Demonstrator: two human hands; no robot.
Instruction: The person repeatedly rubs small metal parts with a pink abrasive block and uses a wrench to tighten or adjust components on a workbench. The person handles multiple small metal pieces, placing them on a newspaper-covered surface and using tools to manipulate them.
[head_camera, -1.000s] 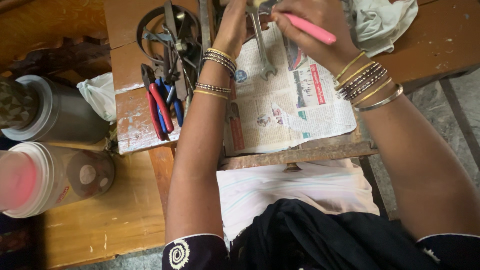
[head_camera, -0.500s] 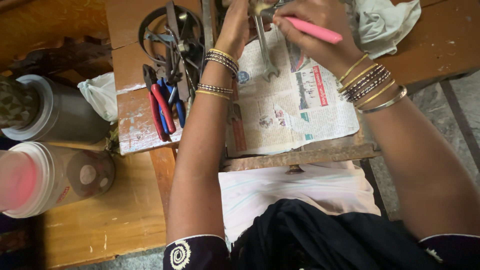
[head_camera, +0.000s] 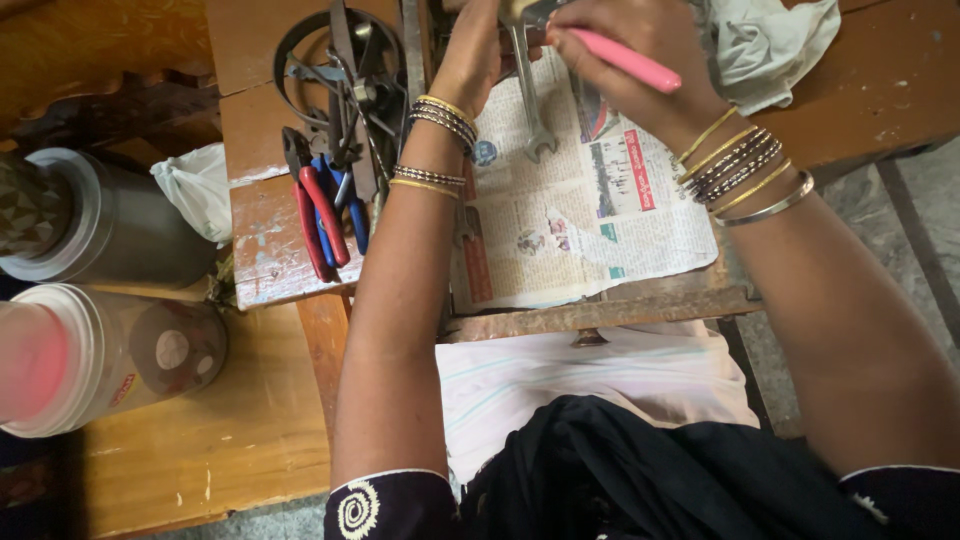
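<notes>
While both hands work at the far edge of the view, the right hand (head_camera: 625, 50) is clenched around a pink-handled tool (head_camera: 625, 60), its handle slanting out toward the right past the knuckles; the tool's working tip is hidden behind the fingers. The left hand (head_camera: 475, 55) reaches up beside it, and its fingers are cut off at the top of the frame, so I cannot tell whether it grips anything. Between the two hands lies a steel open-ended spanner (head_camera: 530, 95), its jaw end pointing near, resting on a sheet of newspaper (head_camera: 590, 215) that covers the bench (head_camera: 880, 90). Both wrists carry stacks of gold and dark bangles (head_camera: 745, 165).

Left of the left forearm, on a worn wooden block, lies a heap of tools: red-handled pliers (head_camera: 315, 215) just beside blue-handled pliers (head_camera: 350, 205), with a dark metal ring and other metal pieces farther off. A crumpled pale cloth (head_camera: 775, 45) sits at the far right, near the right hand. At the far left stand a steel flask (head_camera: 110, 225) and, nearer, a clear container with a pink lid (head_camera: 100, 355), touching or almost touching each other. A white bag (head_camera: 195, 185) lies between the flask and the wooden block.
</notes>
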